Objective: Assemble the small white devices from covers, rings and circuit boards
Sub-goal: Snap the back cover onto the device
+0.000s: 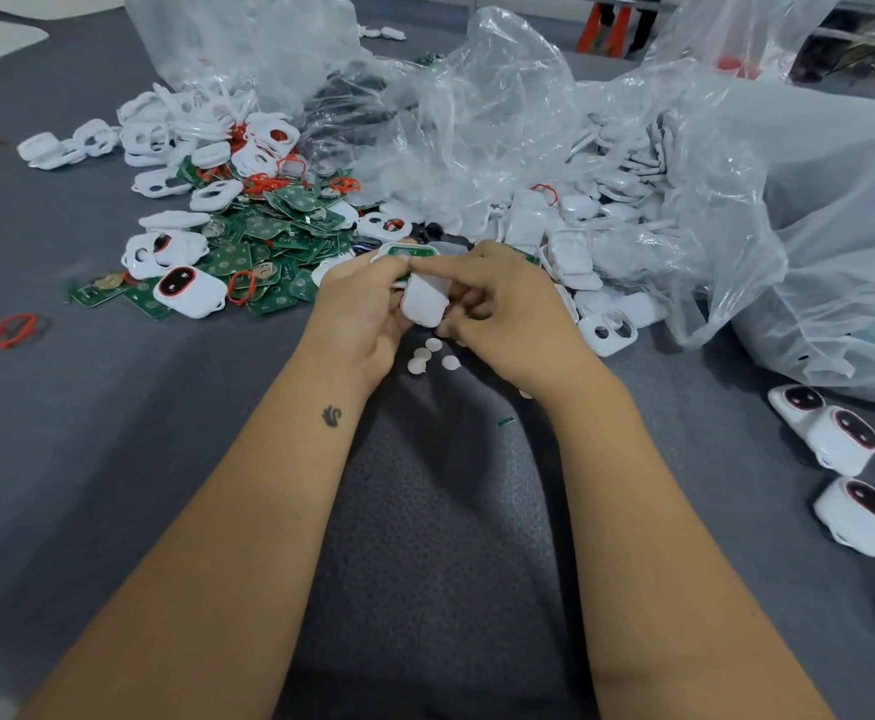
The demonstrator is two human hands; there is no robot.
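here both my hands (414, 298) pinch a white cover (425, 302); green circuit boards (269, 236) and plastic bags (503, 122) crowd the desk (113, 433) beyond.

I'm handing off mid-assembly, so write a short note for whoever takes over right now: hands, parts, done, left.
Left hand and right hand together hold a white cover, with a cover carrying a green circuit board just behind it.
Loose circuit boards, red rings and empty covers lie ahead left; more covers spill from the plastic bag.
Done: finished devices at right.
Left: close this one, then the pile.
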